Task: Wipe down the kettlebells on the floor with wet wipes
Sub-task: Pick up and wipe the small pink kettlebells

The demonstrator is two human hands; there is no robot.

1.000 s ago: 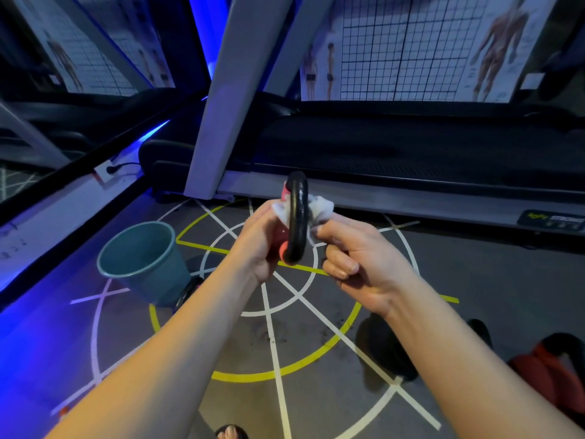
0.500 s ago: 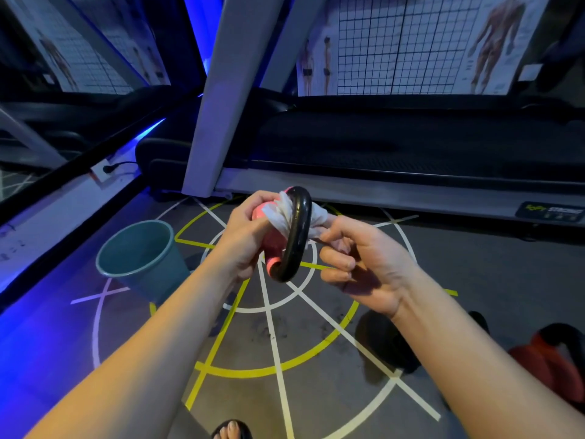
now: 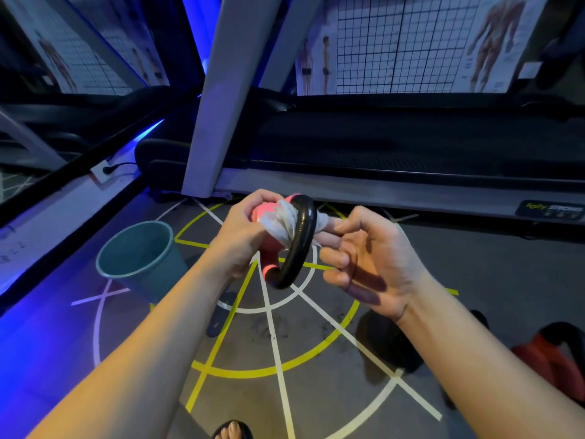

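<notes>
Here, two bare hands are holding a small pink kettlebell with a glossy black loop handle (image 3: 267,258) up in the air above the grey gym floor (image 3: 474,274), with a crumpled white wet wipe (image 3: 281,221) running through the loop.

At the left, a round teal plastic bin (image 3: 158,280) is standing on the floor beside the painted yellow and white lines. The left hand (image 3: 243,236) is curling its fingers round the kettlebell's pink body, gripping it firmly. The wipe is bunching against the handle's inner side and passing out to the right, where the right hand (image 3: 376,261) is pinching its end between thumb and forefinger, the other fingers curling loosely. Under the right wrist a dark round kettlebell (image 3: 389,346) is sitting on the floor, and at the far right a red kettlebell with a black handle (image 3: 544,362) is resting near it, partly cut off.
</notes>
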